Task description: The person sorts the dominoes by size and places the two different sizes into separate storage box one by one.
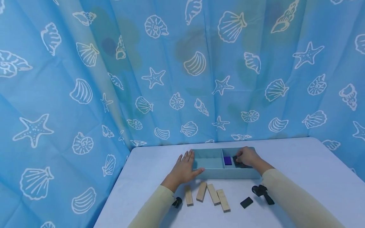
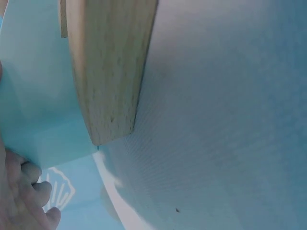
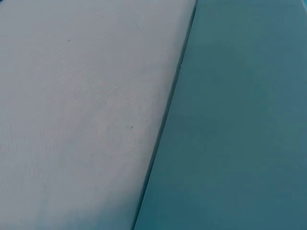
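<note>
A light blue-green box (image 1: 225, 174) with a divider stands at the back of the table. My left hand (image 1: 182, 169) rests on its left end, fingers straight and thumb spread along the front rim; part of that hand (image 2: 26, 196) shows in the left wrist view. Over the right compartment, my right hand (image 1: 247, 156) has curled fingers and pinches a black tile (image 1: 235, 161), largely hidden below the fingers. Beside it in that compartment lies a purple block (image 1: 227, 160). The left compartment shows its bare floor. The right wrist view catches only the box wall (image 3: 230, 115) and tablecloth.
Several wooden blocks (image 1: 213, 194) lie in front of the box; one block (image 2: 110, 72) looms large in the left wrist view. A loose black tile (image 1: 246, 202) lies nearer the front right. Black wrist devices (image 1: 259, 190) sit by both sleeves. A shell-patterned curtain (image 1: 182, 79) hangs behind.
</note>
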The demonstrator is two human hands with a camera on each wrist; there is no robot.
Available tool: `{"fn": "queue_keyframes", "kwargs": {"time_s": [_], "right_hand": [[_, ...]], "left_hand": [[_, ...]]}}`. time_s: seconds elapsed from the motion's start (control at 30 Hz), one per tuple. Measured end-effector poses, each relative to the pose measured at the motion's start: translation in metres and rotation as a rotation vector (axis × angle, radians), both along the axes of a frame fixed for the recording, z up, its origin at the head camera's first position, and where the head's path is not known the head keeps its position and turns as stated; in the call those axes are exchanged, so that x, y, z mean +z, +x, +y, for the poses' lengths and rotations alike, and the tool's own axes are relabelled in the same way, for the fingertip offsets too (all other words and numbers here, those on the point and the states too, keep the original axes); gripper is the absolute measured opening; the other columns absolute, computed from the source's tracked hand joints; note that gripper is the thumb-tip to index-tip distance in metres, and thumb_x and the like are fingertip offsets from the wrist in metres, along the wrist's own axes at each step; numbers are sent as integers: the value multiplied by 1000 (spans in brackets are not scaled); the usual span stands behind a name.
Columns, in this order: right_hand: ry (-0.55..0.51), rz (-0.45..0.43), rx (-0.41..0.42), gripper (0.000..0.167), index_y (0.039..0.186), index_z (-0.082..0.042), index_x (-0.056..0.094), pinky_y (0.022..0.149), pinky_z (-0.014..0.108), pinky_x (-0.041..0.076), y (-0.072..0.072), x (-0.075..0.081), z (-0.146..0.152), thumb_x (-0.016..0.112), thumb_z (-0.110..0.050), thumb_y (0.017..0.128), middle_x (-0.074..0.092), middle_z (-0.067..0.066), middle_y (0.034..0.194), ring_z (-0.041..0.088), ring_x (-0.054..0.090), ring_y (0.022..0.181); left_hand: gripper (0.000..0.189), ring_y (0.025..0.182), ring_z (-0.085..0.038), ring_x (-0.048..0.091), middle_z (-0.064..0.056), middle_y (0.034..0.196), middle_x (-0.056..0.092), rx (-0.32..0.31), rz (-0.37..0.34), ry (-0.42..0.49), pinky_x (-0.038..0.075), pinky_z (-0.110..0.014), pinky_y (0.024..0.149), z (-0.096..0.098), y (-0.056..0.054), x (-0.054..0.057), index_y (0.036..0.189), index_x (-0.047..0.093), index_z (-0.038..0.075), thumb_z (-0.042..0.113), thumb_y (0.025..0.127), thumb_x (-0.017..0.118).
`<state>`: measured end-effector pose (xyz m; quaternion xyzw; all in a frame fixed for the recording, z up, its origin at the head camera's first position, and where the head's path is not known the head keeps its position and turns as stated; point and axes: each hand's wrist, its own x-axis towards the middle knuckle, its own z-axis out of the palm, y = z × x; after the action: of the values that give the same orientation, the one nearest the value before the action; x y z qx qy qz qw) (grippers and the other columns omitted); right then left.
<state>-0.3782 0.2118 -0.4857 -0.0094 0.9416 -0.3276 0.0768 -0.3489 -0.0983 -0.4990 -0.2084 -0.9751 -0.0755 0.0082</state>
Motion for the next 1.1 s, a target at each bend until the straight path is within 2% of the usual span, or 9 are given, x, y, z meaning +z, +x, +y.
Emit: {"fn": "queue_keyframes", "kwargs": {"time_s": [0.33,0.67,0.9,1.03,1.1], "right_hand": [[51,-28,-16,24,109,10,65,82,46,52,-7,1,-7,67,-1,87,66,18,98,32,62,92],[135,-24,-3,22,104,11,66,82,47,53,-8,-2,-6,68,-3,87,67,20,97,37,63,95],[97,-48,-38,22,104,11,65,83,47,52,-10,-3,-6,68,-4,88,66,21,98,37,63,96],[57,-63,-52,20,102,10,66,80,44,53,-11,-6,-6,68,-4,88,68,18,94,30,66,86],[34,-70,-57,14,96,8,67,76,41,54,-11,-7,-7,68,-4,88,68,15,87,25,66,77]], "left_hand": [[96,147,-25,9,-9,162,11,-2,-9,22,8,-48,117,1,-1,-1,156,14,5,71,92,39],[97,147,-24,8,-8,162,9,-2,5,-14,9,-48,117,3,-1,-1,156,12,5,74,91,34],[98,147,-24,8,-8,162,9,3,-3,-22,9,-47,117,3,0,3,156,11,6,75,91,32],[97,147,-24,9,-8,162,10,13,-9,-8,9,-48,116,2,-1,1,156,12,6,73,91,36],[96,147,-25,9,-8,162,10,16,-12,0,9,-48,116,1,-1,-1,156,13,6,72,92,37]]}}
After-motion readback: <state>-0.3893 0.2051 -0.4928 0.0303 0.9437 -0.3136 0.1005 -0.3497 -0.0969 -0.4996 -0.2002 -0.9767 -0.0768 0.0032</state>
